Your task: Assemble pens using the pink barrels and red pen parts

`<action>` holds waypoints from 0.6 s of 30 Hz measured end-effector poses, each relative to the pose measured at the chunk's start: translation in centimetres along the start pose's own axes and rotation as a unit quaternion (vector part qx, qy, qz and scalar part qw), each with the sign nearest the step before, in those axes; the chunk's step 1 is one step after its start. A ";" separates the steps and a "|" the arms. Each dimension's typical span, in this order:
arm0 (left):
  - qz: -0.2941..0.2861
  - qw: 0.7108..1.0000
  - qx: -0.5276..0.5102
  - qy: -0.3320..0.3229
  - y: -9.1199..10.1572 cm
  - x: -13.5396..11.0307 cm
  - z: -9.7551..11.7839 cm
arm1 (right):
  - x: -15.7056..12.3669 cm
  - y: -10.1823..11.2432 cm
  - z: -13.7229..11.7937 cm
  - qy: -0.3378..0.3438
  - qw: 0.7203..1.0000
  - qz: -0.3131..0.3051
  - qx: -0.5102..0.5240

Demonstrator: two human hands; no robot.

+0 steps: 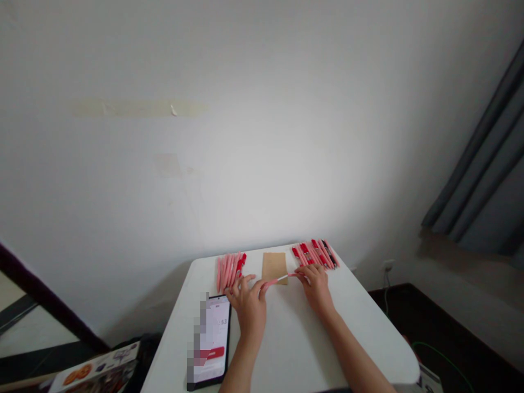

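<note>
Over the middle of the white table (303,338) a thin pink pen (282,278) with a pale white middle stretches between my two hands. My left hand (250,305) pinches its left end, the other fingers spread toward a row of pink pens (227,270), one with red parts. On the opposite end, the fingers of my right hand (316,286) are closed and cover the tip. Whether the pen is in one piece or two cannot be made out. Behind it lies a brown square of card or paper (274,263).
More pink, red and black pens (315,255) lie side by side at the back right. A phone (210,341) with a lit screen rests by my left forearm. The table's back edge meets a white wall (262,136); a grey curtain (487,180) hangs right. A printed box (94,368) is low left.
</note>
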State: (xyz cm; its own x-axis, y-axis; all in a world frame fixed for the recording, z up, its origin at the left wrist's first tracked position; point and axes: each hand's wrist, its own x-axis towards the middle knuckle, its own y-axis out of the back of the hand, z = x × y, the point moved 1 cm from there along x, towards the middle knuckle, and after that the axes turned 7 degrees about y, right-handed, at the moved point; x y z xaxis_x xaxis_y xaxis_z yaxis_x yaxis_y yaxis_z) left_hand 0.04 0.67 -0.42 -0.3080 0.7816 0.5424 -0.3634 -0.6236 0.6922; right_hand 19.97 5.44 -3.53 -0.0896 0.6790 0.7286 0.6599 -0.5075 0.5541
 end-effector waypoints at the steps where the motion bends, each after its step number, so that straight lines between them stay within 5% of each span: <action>1: 0.001 1.000 -0.001 -0.001 0.0 0.0 0.0 | 0.0 -0.1 0.0 0.005 1.000 -0.005 0.001; 18: -0.014 1.000 -0.012 -0.011 0.2 -0.1 0.4 | 0.1 -0.2 -1.3 0.067 0.996 -0.026 0.046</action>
State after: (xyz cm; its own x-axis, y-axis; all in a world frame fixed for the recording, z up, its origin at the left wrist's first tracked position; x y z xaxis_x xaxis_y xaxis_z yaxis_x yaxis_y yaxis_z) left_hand 0.34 0.48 -0.09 -0.2786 0.7988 0.5332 -0.3922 -0.6014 0.6961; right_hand 18.85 4.96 -3.06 -0.2209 0.6231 0.7503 0.7170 -0.4178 0.5580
